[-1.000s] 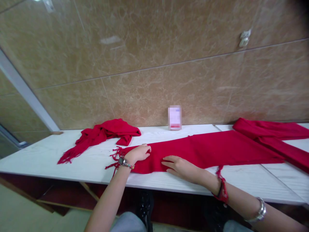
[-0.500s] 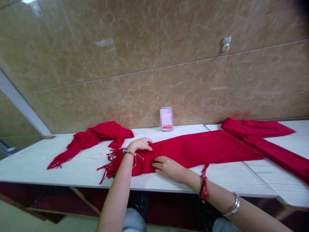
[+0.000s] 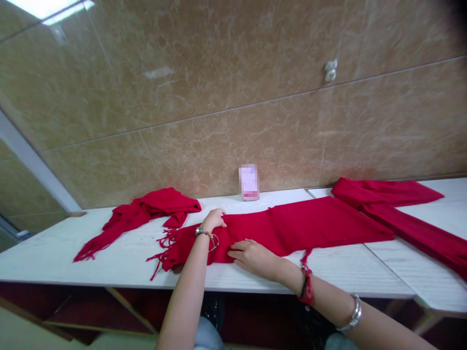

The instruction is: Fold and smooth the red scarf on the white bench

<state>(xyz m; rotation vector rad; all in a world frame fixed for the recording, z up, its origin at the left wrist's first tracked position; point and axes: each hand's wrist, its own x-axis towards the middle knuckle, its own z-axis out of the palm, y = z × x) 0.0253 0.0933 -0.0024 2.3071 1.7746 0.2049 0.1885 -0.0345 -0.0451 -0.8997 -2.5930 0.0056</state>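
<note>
A long red scarf (image 3: pixel 310 222) with a fringed left end lies lengthwise across the white tabletop (image 3: pixel 120 253). My left hand (image 3: pixel 214 219) is at its far edge, left of the middle, with bent fingers closed on the cloth; their tips are partly hidden. On the scarf's near half, to the right, my right hand (image 3: pixel 253 257) rests palm down, fingers stretched and slightly apart. The cloth is creased between the hands, and a raised fold crosses it farther right.
A crumpled red fringed scarf (image 3: pixel 160 206) lies at the back left. Red cloth (image 3: pixel 386 192) lies folded at the right, meeting the long scarf's end. A small pinkish box (image 3: pixel 249 183) stands against the tiled wall (image 3: pixel 204 150). Dark shelf compartments (image 3: pixel 91 311) open below the tabletop.
My left hand has shifted slightly right along the far edge. A fold has come up in the scarf right of my hands. My right hand has hardly moved.
</note>
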